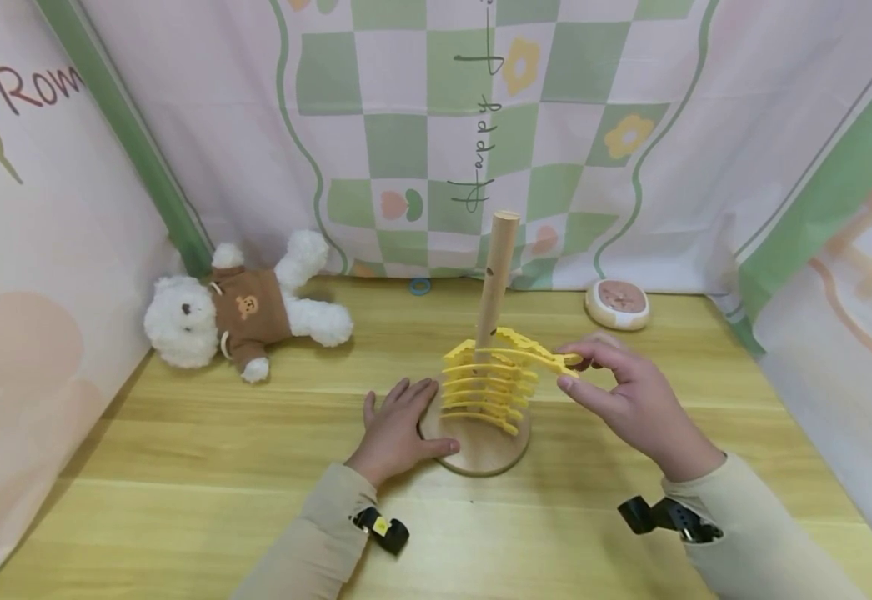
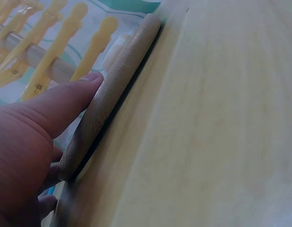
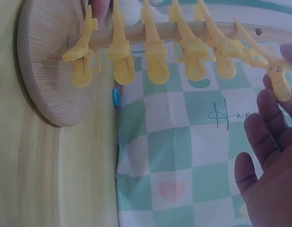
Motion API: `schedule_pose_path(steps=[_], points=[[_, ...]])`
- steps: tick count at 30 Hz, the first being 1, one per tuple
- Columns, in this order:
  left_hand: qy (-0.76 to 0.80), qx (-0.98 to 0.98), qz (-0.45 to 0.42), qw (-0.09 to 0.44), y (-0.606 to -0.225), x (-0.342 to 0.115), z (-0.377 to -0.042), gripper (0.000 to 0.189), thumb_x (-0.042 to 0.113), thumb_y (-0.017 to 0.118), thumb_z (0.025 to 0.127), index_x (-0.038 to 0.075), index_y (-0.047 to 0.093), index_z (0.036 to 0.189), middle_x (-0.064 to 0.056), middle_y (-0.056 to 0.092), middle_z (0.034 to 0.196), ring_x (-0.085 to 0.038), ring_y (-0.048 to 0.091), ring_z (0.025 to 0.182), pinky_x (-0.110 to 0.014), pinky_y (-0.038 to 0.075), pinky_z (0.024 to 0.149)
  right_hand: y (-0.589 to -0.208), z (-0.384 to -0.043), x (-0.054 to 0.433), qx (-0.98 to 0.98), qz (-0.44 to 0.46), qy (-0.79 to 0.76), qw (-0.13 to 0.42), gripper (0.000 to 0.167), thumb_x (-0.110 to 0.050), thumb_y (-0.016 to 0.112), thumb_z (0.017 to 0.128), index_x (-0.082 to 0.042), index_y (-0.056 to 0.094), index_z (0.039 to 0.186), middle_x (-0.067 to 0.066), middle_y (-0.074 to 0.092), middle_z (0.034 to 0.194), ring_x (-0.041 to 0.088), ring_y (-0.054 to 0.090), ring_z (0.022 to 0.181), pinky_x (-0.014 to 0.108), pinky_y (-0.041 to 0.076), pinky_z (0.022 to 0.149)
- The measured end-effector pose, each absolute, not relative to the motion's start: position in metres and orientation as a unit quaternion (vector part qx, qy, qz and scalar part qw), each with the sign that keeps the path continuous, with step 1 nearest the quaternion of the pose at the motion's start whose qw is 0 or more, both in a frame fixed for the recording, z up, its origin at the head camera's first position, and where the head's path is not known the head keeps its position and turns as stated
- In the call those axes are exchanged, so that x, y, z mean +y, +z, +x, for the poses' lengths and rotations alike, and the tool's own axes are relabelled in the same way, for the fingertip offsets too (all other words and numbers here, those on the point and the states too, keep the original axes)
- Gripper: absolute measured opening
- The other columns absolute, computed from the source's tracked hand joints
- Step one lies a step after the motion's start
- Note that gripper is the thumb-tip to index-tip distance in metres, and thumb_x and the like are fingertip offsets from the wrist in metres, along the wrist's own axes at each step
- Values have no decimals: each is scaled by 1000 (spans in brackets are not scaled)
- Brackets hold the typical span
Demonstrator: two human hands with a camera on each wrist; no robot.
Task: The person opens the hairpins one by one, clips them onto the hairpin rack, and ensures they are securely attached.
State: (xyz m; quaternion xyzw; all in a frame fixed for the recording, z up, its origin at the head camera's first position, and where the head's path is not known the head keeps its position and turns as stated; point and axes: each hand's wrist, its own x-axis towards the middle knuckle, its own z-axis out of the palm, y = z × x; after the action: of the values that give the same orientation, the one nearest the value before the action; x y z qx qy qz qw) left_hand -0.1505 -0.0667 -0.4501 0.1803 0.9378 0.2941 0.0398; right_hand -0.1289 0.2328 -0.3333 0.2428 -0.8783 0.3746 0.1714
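A pale wooden post (image 1: 498, 275) stands upright on a round wooden base (image 1: 477, 454). Several yellow hair clips (image 1: 481, 390) are clamped across its lower part in a stack. At the top of the stack my right hand (image 1: 634, 400) pinches the handle end of another yellow hair clip (image 3: 279, 85) between thumb and fingers. Its two long arms are spread, one on each side of the post. My left hand (image 1: 398, 429) rests at the base's left edge, fingers extended and spread. In the left wrist view the thumb (image 2: 89, 82) touches the base's rim; the other fingers are partly hidden.
A white plush bear (image 1: 252, 312) in a brown top lies at the back left. A white and pink round-cornered object (image 1: 618, 303) sits at the back right. Near the back curtain (image 1: 394, 150) lies a small blue ring (image 1: 420, 286). All rest on a wood-grain table (image 1: 203, 500).
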Motion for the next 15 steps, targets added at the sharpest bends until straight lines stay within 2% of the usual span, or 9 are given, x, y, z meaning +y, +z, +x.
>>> schedule_pose_path(steps=[4, 6, 10, 15], points=[[295, 937, 180, 40, -449, -67, -150, 97, 62, 76, 79, 15, 40, 155, -4, 38, 160, -36, 23, 150, -74, 2, 111, -334, -131, 231, -876, 231, 381, 182, 39, -2, 74, 88, -10, 70, 126, -2, 69, 108, 9, 58, 95, 17, 43, 76], [295, 938, 180, 41, -449, -66, -150, 97, 62, 76, 79, 15, 40, 155, -4, 37, 160, -36, 23, 150, -74, 1, 111, -335, -130, 230, -876, 223, 381, 193, 41, -2, 75, 87, -10, 70, 127, -1, 70, 107, 7, 59, 95, 16, 44, 73], [291, 939, 178, 44, -449, -66, -150, 96, 62, 76, 79, 15, 40, 155, -4, 37, 160, -36, 23, 150, -73, 1, 112, -337, -131, 226, -870, 216, 388, 214, 41, 0, 77, 85, -9, 71, 124, 1, 72, 105, 5, 59, 93, 14, 44, 75], [280, 943, 176, 47, -447, -65, -149, 97, 63, 75, 79, 15, 39, 155, -4, 37, 160, -36, 24, 149, -74, 3, 111, -337, -132, 224, -864, 221, 392, 226, 37, 1, 79, 82, -10, 74, 117, 1, 72, 106, 10, 59, 93, 14, 43, 80]])
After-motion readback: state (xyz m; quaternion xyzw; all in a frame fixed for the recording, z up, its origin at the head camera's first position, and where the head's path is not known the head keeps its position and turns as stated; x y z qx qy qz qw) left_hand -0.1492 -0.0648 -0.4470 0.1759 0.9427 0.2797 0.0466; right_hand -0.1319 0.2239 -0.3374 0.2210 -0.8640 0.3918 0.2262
